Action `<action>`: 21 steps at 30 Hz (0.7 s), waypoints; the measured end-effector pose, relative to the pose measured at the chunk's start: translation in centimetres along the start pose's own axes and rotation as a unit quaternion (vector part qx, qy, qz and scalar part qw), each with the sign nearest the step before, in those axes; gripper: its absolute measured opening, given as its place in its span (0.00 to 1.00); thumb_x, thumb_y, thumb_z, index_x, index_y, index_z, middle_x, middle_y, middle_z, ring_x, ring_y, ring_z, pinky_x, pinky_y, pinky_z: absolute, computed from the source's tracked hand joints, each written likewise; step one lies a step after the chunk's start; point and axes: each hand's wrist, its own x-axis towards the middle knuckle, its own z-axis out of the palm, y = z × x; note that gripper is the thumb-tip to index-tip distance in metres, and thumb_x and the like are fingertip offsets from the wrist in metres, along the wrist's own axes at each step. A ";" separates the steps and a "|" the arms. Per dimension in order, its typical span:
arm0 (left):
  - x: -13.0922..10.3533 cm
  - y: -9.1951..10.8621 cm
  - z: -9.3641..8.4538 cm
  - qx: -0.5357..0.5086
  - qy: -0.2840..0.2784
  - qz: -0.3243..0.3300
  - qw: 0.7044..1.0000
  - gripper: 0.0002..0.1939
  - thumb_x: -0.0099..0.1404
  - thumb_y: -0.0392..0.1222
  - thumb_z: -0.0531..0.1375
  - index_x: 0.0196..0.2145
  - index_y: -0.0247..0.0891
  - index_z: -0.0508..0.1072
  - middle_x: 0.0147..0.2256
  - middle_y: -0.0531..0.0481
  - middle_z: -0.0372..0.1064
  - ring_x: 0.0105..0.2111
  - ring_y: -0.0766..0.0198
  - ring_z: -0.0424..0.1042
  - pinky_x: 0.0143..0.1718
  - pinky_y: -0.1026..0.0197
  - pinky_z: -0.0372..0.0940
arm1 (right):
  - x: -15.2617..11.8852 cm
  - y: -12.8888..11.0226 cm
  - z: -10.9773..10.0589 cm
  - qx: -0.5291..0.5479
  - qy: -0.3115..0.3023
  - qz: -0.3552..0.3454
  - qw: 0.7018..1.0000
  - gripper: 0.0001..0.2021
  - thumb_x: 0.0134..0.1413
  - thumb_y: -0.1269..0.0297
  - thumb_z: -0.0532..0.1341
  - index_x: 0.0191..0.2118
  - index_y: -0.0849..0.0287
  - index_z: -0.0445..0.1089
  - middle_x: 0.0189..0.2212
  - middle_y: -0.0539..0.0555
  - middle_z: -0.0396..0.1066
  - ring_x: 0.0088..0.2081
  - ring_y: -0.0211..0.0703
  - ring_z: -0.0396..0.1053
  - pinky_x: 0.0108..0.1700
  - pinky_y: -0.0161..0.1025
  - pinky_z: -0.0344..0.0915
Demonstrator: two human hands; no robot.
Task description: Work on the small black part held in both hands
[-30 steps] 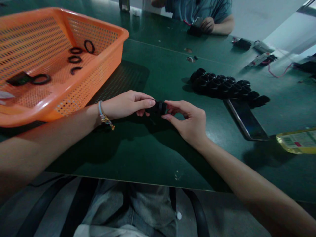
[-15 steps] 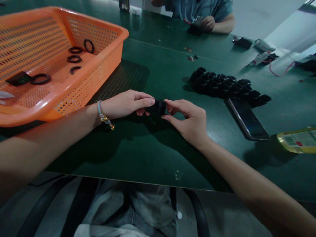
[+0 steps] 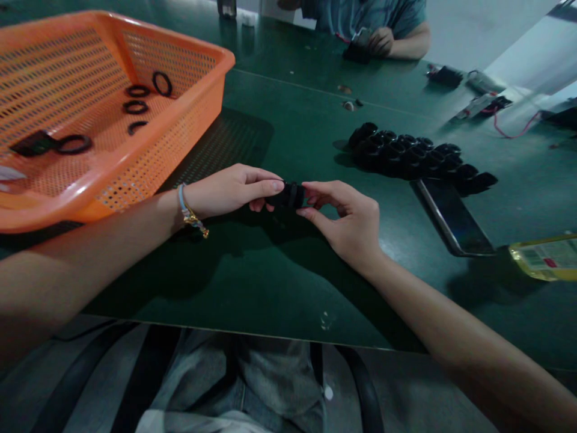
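Note:
Between my two hands is a small black cylindrical part [image 3: 293,195] with a raised ring around it, held just above the green table [image 3: 270,276]. My left hand [image 3: 243,187] grips its left end, thumb on top and fingers curled beneath. The fingertips and thumb of my right hand [image 3: 349,219] pinch its right end. Fine detail on the part is too dark to make out. Right of my hands, several black cup-like pieces [image 3: 406,150] stand in close rows.
An orange basket [image 3: 198,129] at left holds several black rings [image 3: 136,107] and a dark block [image 3: 33,144]. A phone [image 3: 455,216] and a yellow-edged bottle [image 3: 545,257] lie at right. Across the table a person's hand [image 3: 381,42] holds a device; wired parts [image 3: 484,105] lie far right.
My right hand has shifted very slightly right at the end of the black part. My left hand keeps the same grip, and the view has barely moved.

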 end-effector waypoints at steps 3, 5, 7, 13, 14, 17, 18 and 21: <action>-0.1 0.0 0.0 0.012 0.003 -0.004 1.000 0.19 0.64 0.45 0.52 0.46 0.33 0.73 0.30 0.50 0.71 0.27 0.69 0.66 0.32 0.67 0.62 | 0.0 -0.1 0.0 -0.005 0.001 0.003 1.000 0.12 0.47 0.70 0.66 0.40 0.55 0.75 0.32 0.49 0.76 0.32 0.37 0.72 0.37 0.40 0.72; -0.1 0.0 0.0 0.018 0.007 -0.004 1.000 0.19 0.64 0.46 0.52 0.46 0.34 0.74 0.30 0.50 0.71 0.27 0.68 0.66 0.31 0.66 0.62 | 0.0 0.0 0.0 -0.005 0.000 0.003 1.000 0.12 0.47 0.70 0.66 0.40 0.55 0.75 0.33 0.49 0.76 0.32 0.38 0.72 0.38 0.40 0.72; -0.1 -0.1 0.0 0.016 0.009 -0.002 1.000 0.19 0.63 0.46 0.52 0.45 0.35 0.74 0.29 0.51 0.71 0.27 0.68 0.66 0.31 0.67 0.62 | 0.0 0.0 0.0 -0.006 -0.001 0.002 1.000 0.12 0.47 0.70 0.66 0.41 0.54 0.75 0.33 0.49 0.77 0.32 0.38 0.72 0.38 0.40 0.72; 0.0 -0.1 0.1 0.004 0.005 -0.006 1.000 0.18 0.64 0.44 0.52 0.45 0.34 0.74 0.29 0.51 0.71 0.26 0.69 0.65 0.31 0.67 0.62 | 0.0 0.0 0.0 -0.004 0.001 -0.006 1.000 0.12 0.47 0.71 0.66 0.40 0.58 0.76 0.32 0.51 0.77 0.31 0.37 0.72 0.37 0.39 0.71; 0.0 0.0 0.1 0.004 0.005 -0.007 1.000 0.18 0.64 0.44 0.52 0.45 0.33 0.74 0.30 0.51 0.71 0.26 0.69 0.65 0.31 0.67 0.62 | 0.0 0.0 0.0 -0.005 0.000 -0.007 1.000 0.12 0.47 0.71 0.66 0.40 0.58 0.76 0.32 0.51 0.77 0.31 0.37 0.72 0.37 0.39 0.71; -0.1 0.0 0.1 0.003 0.005 -0.008 1.000 0.18 0.64 0.44 0.52 0.46 0.33 0.73 0.30 0.50 0.71 0.27 0.69 0.65 0.32 0.67 0.62 | 0.1 0.0 0.0 -0.009 -0.003 -0.004 1.000 0.12 0.47 0.70 0.67 0.40 0.56 0.76 0.32 0.50 0.77 0.31 0.37 0.72 0.37 0.39 0.71; -0.1 0.0 0.1 0.004 0.005 -0.008 1.000 0.18 0.64 0.44 0.52 0.46 0.33 0.73 0.30 0.50 0.71 0.27 0.69 0.65 0.32 0.67 0.62 | 0.0 0.0 0.0 -0.010 -0.004 -0.002 1.000 0.12 0.47 0.70 0.66 0.40 0.55 0.76 0.32 0.50 0.77 0.31 0.37 0.72 0.37 0.39 0.71; -0.1 0.0 0.0 0.005 0.004 -0.007 1.000 0.18 0.64 0.44 0.53 0.47 0.33 0.73 0.30 0.50 0.71 0.26 0.69 0.65 0.31 0.67 0.62 | 0.0 0.0 0.0 -0.010 -0.004 0.001 1.000 0.12 0.47 0.70 0.66 0.40 0.54 0.76 0.32 0.49 0.77 0.32 0.38 0.72 0.37 0.40 0.71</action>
